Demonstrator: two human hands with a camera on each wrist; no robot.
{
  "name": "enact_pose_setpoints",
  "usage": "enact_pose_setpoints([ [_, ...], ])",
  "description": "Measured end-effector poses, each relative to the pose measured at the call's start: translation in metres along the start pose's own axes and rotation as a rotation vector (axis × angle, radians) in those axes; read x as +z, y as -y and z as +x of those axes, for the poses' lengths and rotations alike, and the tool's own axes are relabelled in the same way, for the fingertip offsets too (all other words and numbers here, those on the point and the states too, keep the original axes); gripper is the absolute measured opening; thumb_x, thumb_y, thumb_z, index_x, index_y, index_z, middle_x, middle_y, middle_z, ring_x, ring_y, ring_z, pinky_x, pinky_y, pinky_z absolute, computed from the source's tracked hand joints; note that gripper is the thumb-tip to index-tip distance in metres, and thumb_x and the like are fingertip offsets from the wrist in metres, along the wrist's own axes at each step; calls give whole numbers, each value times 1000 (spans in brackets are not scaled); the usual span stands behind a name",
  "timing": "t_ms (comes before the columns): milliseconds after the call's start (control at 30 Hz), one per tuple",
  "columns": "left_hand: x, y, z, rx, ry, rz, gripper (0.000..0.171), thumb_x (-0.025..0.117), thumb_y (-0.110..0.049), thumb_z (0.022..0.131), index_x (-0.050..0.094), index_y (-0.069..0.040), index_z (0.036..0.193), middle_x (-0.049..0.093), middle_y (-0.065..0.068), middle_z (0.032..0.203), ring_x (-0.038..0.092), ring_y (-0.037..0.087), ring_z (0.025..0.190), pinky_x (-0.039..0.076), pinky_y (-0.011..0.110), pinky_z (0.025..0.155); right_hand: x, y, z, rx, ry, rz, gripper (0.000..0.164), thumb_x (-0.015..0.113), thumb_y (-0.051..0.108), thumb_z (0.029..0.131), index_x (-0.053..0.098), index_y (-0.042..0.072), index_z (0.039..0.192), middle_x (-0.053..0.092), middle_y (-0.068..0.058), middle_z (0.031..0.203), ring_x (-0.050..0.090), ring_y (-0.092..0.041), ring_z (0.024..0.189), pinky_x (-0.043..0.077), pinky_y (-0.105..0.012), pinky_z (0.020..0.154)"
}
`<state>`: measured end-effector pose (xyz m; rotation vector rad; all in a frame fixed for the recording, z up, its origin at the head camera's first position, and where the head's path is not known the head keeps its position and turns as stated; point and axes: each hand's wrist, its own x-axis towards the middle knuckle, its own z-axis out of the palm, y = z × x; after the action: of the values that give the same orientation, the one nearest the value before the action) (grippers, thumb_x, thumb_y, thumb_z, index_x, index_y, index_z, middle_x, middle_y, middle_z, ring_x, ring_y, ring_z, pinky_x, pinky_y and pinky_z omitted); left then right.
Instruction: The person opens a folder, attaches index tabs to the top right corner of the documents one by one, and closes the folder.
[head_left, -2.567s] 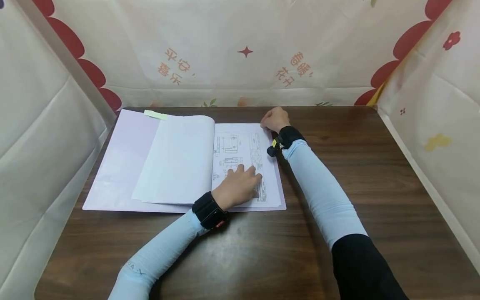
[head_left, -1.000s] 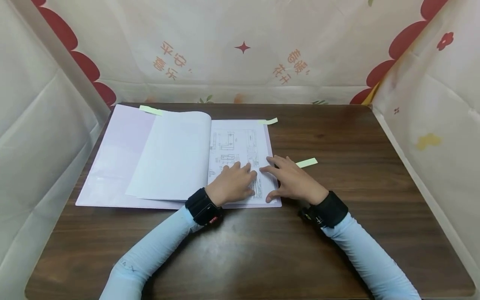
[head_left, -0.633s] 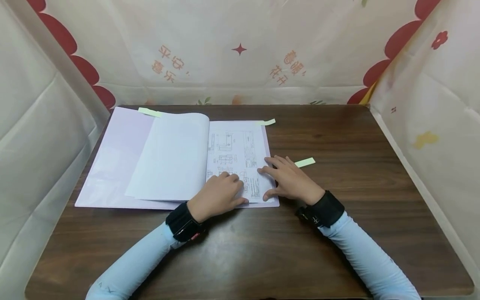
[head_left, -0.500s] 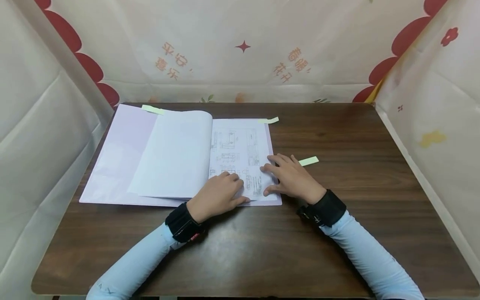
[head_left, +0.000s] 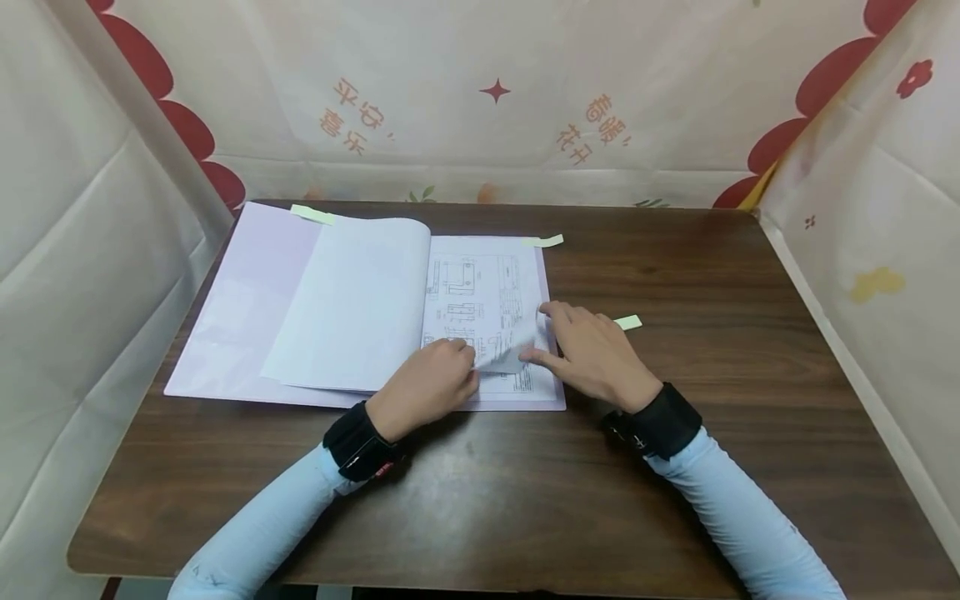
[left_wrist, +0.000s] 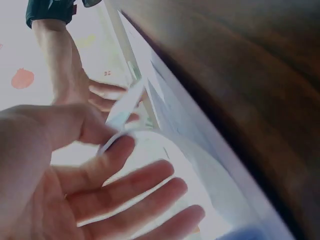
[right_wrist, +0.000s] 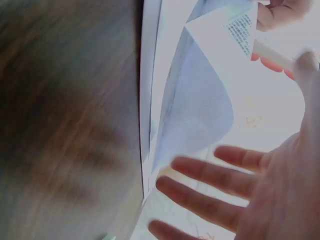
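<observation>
A booklet in a pale lilac folder [head_left: 247, 317] lies spread on the table, its blank left page [head_left: 352, 308] turned over. On the right side is a page with technical drawings [head_left: 461, 287]. Its lower corner [head_left: 513, 350] is raised and curled. My left hand [head_left: 423, 383] pinches that page between thumb and index finger, as the left wrist view shows. My right hand [head_left: 596, 354] is spread at the folder's right edge, fingers extended and apart; in the right wrist view the bent page [right_wrist: 200, 100] rises beyond its fingers.
One pale green sticky tab [head_left: 312, 215] is at the top of the turned page, another tab [head_left: 551, 241] at the top right of the drawing page. A third tab [head_left: 628, 322] shows beside my right hand. Printed cloth [head_left: 495, 142] encloses the brown wooden table [head_left: 480, 500].
My right hand has come down from the page's top right corner, where a tab now shows. My left hand has slid down and left, and has lifted the page's lower corner.
</observation>
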<state>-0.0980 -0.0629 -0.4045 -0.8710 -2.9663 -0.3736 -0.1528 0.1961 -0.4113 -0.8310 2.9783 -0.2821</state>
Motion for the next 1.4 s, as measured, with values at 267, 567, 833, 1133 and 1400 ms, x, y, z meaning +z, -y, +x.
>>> enact_pose_setpoints([
  [267,-12,8,-30,-203,-189,116,16,70,-13,87,64,-4,76,55,4,66,46,15,54,41,28,46,8,0,-2,-103,60,-86,95,83,76,64,66,13,134,62,-14,129,59,-32,110,54,-44,81],
  [567,-23,38,-71,-482,-261,128,33,63,-9,87,48,-10,57,36,-1,53,30,14,44,22,26,38,8,0,-4,-87,54,-82,92,87,71,64,65,14,133,59,-14,131,58,-36,116,46,-62,96],
  [833,-21,54,-90,-618,-150,109,43,60,-7,87,44,-13,47,25,-4,52,26,14,44,19,26,40,8,2,-4,-46,74,-39,91,88,69,64,66,15,133,60,-14,134,57,-37,119,32,-74,109],
  [1133,-30,46,-92,-584,-161,148,52,62,-13,92,35,-15,48,21,-4,53,22,14,46,18,27,41,7,2,-5,-17,101,-31,92,87,69,64,65,15,134,58,-14,137,55,-39,123,27,-77,111],
  [1400,-33,7,-44,-192,-204,219,32,73,-30,95,62,-8,74,54,3,62,45,16,49,38,30,41,8,4,-5,-51,90,-44,90,87,69,66,65,14,134,59,-15,134,56,-39,121,28,-77,111],
])
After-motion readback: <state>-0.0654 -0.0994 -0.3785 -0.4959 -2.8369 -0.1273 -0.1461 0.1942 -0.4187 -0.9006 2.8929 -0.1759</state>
